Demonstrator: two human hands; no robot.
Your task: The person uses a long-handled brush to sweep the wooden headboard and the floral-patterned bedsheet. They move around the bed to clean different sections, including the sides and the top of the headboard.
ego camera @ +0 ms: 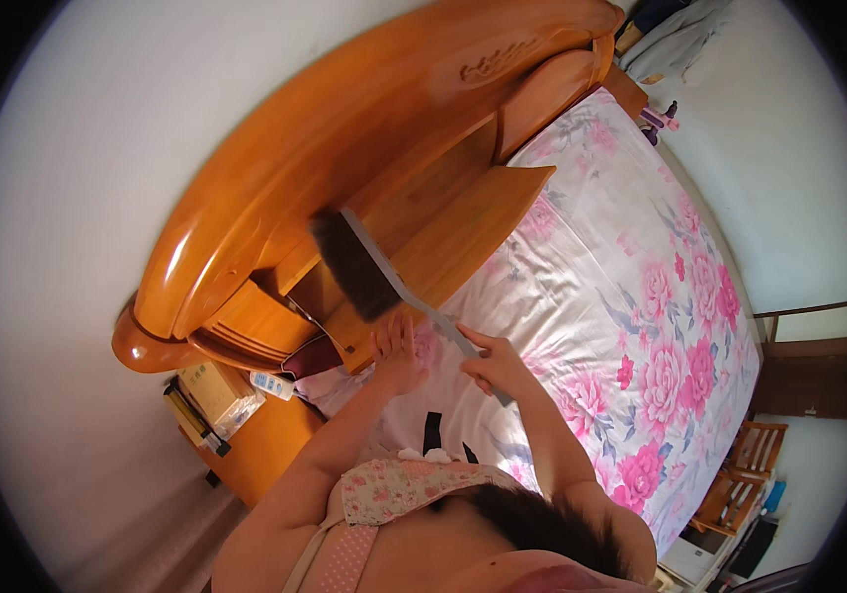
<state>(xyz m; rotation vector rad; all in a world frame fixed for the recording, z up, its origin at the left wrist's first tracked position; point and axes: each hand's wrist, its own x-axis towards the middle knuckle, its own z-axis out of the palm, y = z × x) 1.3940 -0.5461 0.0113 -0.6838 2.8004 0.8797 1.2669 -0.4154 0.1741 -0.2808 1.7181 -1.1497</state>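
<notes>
My right hand (496,363) grips the grey plastic handle of a bed brush (390,274). Dark bristles (353,263) on the brush face left and hang over a lowered wooden panel (468,222) of the headboard. My left hand (397,357) is just below the bristle end, beside the panel's near corner, with its fingers extended and nothing seen in it. Whether its fingertips touch the panel or the bristles, I cannot tell. Behind the brush rises the glossy orange-brown wooden headboard (305,148), with an open compartment (423,200) behind the lowered panel.
A floral bedsheet (616,296), wrinkled near the panel, covers the mattress. On the wooden nightstand (268,437) at left lie a box (208,389) and a white remote control (273,385). Wooden chairs (727,500) stand beyond the bed at lower right. Clothes (672,48) hang at the top right.
</notes>
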